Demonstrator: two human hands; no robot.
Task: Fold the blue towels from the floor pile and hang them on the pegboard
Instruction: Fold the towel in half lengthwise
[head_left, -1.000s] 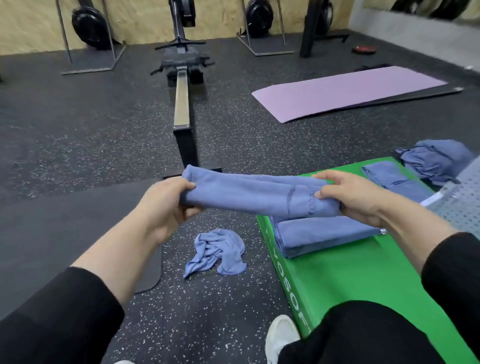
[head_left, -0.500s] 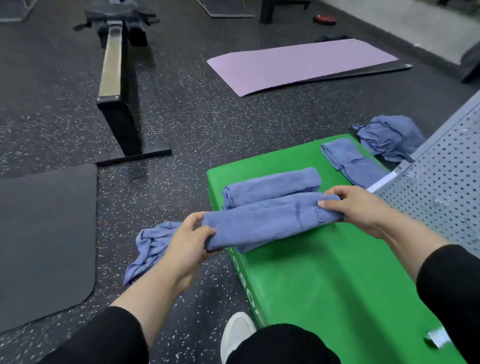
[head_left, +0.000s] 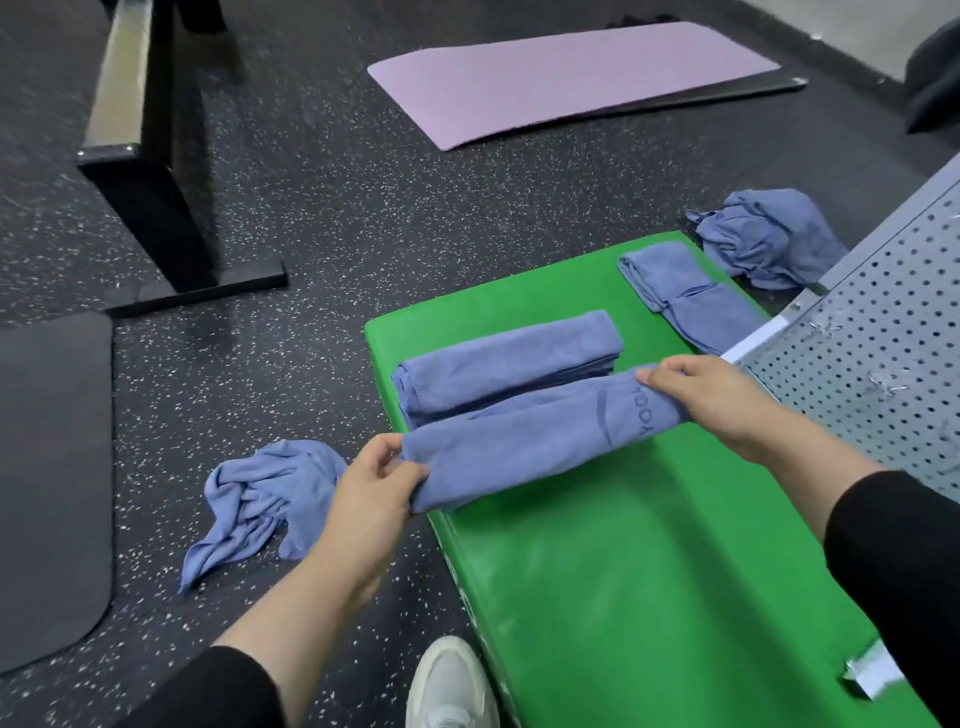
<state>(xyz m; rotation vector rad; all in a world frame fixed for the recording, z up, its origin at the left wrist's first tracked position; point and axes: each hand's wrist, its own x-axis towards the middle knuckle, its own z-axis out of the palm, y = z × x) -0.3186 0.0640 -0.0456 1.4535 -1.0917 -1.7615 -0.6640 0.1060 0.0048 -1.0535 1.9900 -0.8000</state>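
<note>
Head view: left hand (head_left: 371, 491) fingers curl round 1 end of the folded blue towel (head_left: 530, 441) — it lies on the green pad (head_left: 649, 571), beside another folded towel (head_left: 506, 364) — right hand (head_left: 706, 400) grips the other end.

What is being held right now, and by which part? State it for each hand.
Both hands hold one folded blue towel by its ends: the left hand grips the near-left end, the right hand the end printed with lettering.

both hands (head_left: 371, 486) (head_left: 711, 402) hold a folded blue towel (head_left: 524, 441) on green pad (head_left: 649, 571).
</note>
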